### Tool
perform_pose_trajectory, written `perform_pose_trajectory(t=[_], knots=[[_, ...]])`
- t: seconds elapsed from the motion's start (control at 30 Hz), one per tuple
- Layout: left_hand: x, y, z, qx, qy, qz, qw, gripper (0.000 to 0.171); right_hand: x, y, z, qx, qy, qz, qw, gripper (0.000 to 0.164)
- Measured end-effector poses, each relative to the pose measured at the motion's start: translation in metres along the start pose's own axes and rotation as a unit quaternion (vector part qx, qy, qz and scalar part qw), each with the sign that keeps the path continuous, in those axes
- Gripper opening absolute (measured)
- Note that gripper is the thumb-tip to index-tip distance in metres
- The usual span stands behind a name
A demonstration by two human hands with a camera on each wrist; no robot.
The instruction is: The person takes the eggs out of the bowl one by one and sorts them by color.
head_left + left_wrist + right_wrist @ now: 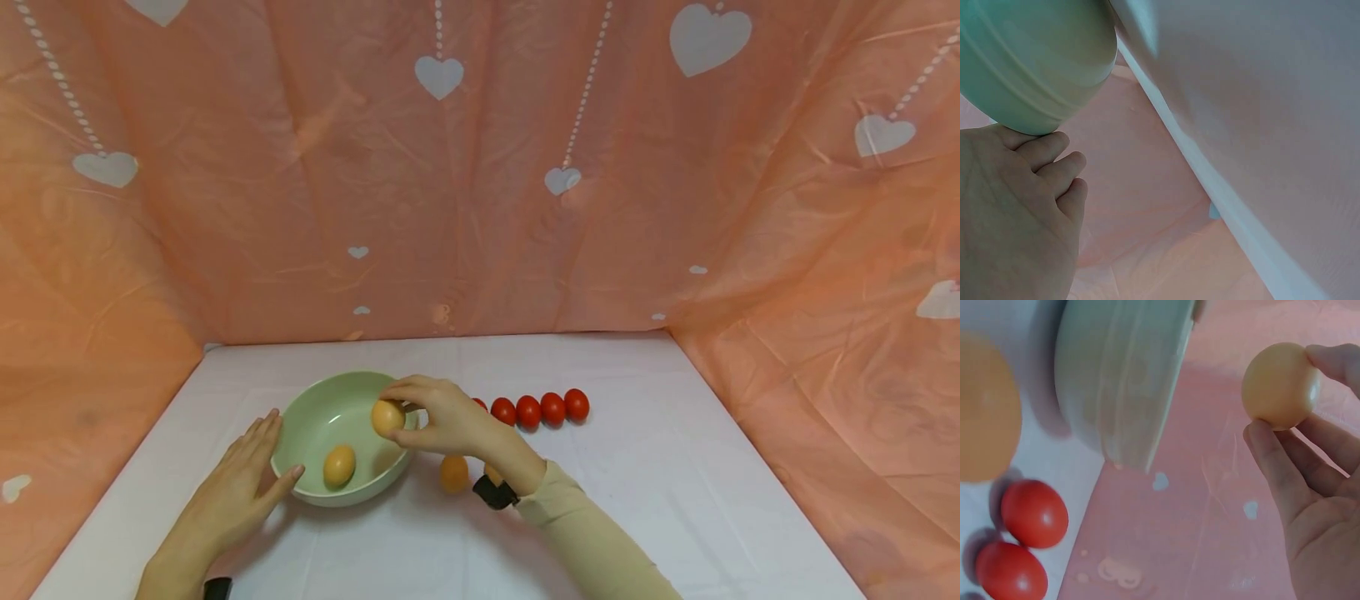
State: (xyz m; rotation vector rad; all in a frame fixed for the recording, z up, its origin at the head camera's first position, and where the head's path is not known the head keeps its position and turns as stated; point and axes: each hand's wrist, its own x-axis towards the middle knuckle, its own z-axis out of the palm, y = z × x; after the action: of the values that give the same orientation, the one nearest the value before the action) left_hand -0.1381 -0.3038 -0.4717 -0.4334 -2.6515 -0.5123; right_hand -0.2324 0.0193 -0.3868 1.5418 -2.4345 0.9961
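Observation:
My right hand (pixel 450 417) holds a yellow-brown egg (pixel 387 417) over the right side of a pale green bowl (pixel 300 417). In the right wrist view, the thumb and fingertips pinch this egg (pixel 1280 386) above rim level. Inside the bowl lies another egg (pixel 340 466). My left hand (pixel 236 487) rests against the bowl's left side, fingers extended and thumb spread along the near rim. From the left wrist, those fingers (pixel 1054 150) touch the bowl's outer wall (pixel 1041 62). On the table, one egg (pixel 453 473) lies right of the bowl; another (pixel 492 474) is partly hidden by my right wrist.
Several glossy red tomatoes (pixel 528 412) stand in a row behind my right forearm, the leftmost partly covered by the hand. A white cloth covers the table (pixel 660 492). Orange-pink sheeting (pixel 495 250) with white hearts encloses the back and sides.

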Motion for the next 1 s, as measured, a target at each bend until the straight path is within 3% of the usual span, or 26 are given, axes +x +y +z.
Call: perform_pose_trajectory(t=[0.2, 0.5, 0.73, 1.0], knots=[[-0.001, 0.0, 0.0, -0.003, -0.013, -0.01, 0.9999, 0.082, -0.016, 0.005, -0.012, 0.021, 0.033, 0.003, 0.999, 0.044], [-0.002, 0.0, -0.001, -0.003, -0.018, -0.015, 0.9997, 0.082, -0.048, 0.02, -0.027, -0.001, 0.069, 0.058, 0.996, 0.046], [-0.001, -0.001, -0.001, -0.003, -0.017, -0.011, 0.9998, 0.083, -0.072, 0.033, -0.034, 0.018, 0.09, 0.087, 0.992, 0.047], [0.0, 0.0, -0.001, -0.004, -0.01, -0.005, 0.9999, 0.081, -0.101, 0.046, -0.038, -0.019, 0.107, 0.11, 0.988, 0.047]])
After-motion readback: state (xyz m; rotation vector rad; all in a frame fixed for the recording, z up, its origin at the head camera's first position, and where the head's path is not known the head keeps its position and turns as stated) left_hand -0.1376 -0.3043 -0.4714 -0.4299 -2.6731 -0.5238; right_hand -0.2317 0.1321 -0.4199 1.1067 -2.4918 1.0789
